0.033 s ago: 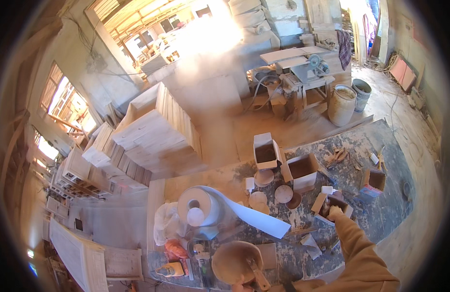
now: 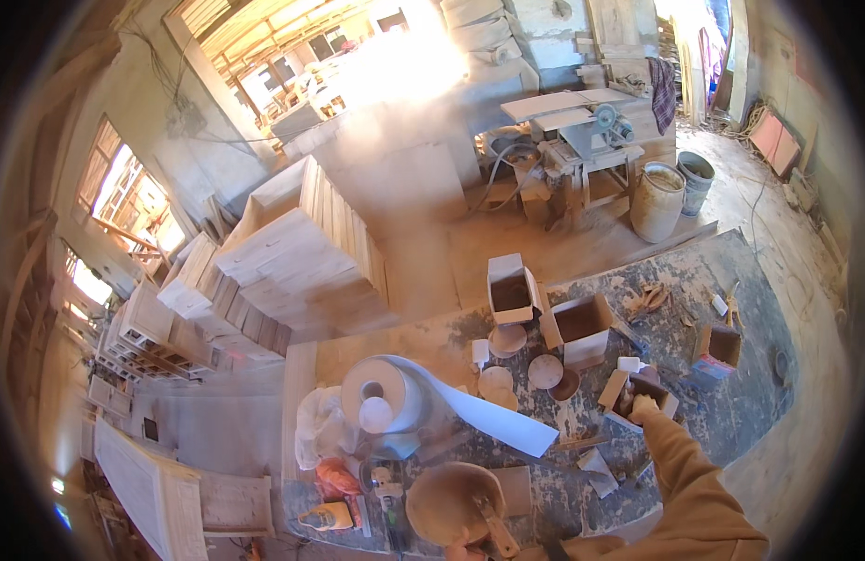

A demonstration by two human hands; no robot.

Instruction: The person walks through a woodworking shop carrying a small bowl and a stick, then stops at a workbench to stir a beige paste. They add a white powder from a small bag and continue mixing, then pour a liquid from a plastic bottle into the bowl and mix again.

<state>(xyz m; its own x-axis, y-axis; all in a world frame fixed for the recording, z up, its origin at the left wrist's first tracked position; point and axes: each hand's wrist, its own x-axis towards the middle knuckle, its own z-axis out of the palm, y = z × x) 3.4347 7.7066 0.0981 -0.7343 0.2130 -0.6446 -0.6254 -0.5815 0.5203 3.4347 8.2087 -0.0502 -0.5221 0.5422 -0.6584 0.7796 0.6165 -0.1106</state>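
a small open cardboard box sits on the scuffed worktable; the right hand reaches in, fingers hidden, grip impossible to tell. the left hand is at the rim of a round brown bowl, its grip also unclear. beyond the bowl stands a white roll.

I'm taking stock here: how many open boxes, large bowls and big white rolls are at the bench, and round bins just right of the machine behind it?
Open boxes: 4
Large bowl: 1
Big white roll: 1
Round bins: 2
Total: 8
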